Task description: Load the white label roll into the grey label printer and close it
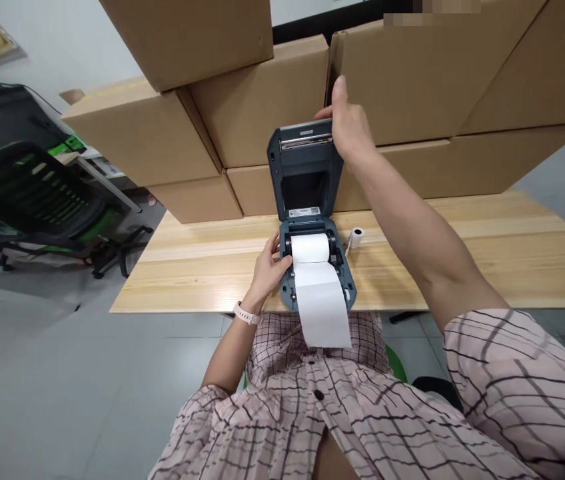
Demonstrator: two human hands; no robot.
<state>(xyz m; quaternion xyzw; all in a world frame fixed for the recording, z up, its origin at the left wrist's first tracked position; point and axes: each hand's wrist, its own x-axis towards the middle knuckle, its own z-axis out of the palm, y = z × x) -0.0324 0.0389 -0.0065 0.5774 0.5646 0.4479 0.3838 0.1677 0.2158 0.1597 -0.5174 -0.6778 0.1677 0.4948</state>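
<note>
A dark grey label printer (287, 293) stands on the wooden table's front edge with its lid (304, 157) raised upright. Inside lies a white label roll (309, 248). A strip of labels (323, 313) runs from it over the printer's front and hangs past the table edge. My left hand (266, 272) grips the printer's left side, thumb on the rim by the roll, other fingers along the outside. Up at the lid's top right corner, my right hand (348, 127) holds the lid, its fingers partly hidden behind it.
A small white paper roll (357, 237) stands on the table (197, 267) just right of the printer. Stacked cardboard boxes (267, 100) form a wall behind the printer. A black office chair (37, 200) is on the left.
</note>
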